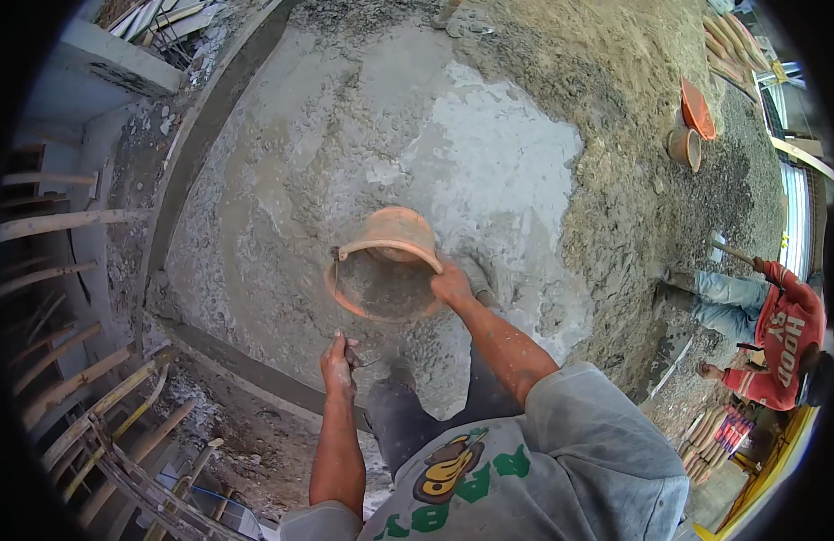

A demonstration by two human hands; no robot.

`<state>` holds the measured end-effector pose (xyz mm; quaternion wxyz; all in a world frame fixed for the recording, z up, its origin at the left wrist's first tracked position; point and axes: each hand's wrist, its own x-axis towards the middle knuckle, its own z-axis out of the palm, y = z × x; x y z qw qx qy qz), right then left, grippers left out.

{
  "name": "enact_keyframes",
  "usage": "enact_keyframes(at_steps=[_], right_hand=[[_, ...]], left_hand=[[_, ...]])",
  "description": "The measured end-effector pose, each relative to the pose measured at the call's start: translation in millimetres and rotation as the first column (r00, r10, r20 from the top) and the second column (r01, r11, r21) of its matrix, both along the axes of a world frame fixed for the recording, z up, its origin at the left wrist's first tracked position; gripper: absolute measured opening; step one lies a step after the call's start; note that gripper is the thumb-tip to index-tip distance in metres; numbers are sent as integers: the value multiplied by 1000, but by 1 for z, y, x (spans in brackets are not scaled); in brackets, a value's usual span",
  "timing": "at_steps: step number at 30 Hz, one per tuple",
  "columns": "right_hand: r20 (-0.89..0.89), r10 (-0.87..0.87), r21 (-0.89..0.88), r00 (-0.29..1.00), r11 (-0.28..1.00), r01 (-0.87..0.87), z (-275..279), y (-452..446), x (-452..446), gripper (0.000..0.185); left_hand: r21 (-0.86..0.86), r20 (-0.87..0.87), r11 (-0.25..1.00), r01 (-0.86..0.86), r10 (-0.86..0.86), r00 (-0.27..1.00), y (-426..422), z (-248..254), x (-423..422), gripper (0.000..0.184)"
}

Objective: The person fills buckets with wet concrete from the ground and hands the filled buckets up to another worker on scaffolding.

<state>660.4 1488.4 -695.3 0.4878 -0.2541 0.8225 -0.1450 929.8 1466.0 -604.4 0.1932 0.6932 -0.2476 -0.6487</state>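
My right hand (451, 284) is closed on the right side of the rim of an orange bucket (401, 222), which is tilted over wet grey concrete. A second orange rim (372, 316) curves below it around grey mix; whether it belongs to another container I cannot tell. My left hand (338, 365) is apart from the bucket, lower and to the left, with its fingers curled. A thin dark shape shows beside those fingers, too small to name. My feet stand in the wet concrete (291, 180), partly hidden by the bucket and my right arm.
At the right, a co-worker in a red top (786, 338) holds a wooden-handled tool (734, 251). Behind lie an orange basin (696, 108) and a bucket (683, 149). A concrete edge (187, 180) runs along the left, with wooden poles (74, 221) beyond it.
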Motion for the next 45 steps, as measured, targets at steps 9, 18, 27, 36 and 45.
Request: enact_keyframes(at_steps=[9, 18, 27, 36, 45], right_hand=[[-637, -20, -77, 770, 996, -38, -112, -17, -300, 71], [-647, 295, 0, 703, 922, -387, -222, -94, -310, 81], [-499, 355, 24, 791, 918, -396, -254, 3, -158, 95], [-166, 266, 149, 949, 959, -243, -229, 68, 1, 91], [511, -385, 584, 768, 812, 19, -274, 88, -21, 39]], left_hand=[[103, -448, 969, 226, -157, 880, -41, -255, -333, 48], [324, -704, 938, -126, 328, 630, -20, -386, -329, 49], [338, -701, 911, -234, 410, 583, 95, -364, -161, 46], [388, -287, 873, -297, 420, 861, 121, -237, -24, 36], [130, 9, 984, -122, 122, 992, 45, -118, -98, 37]])
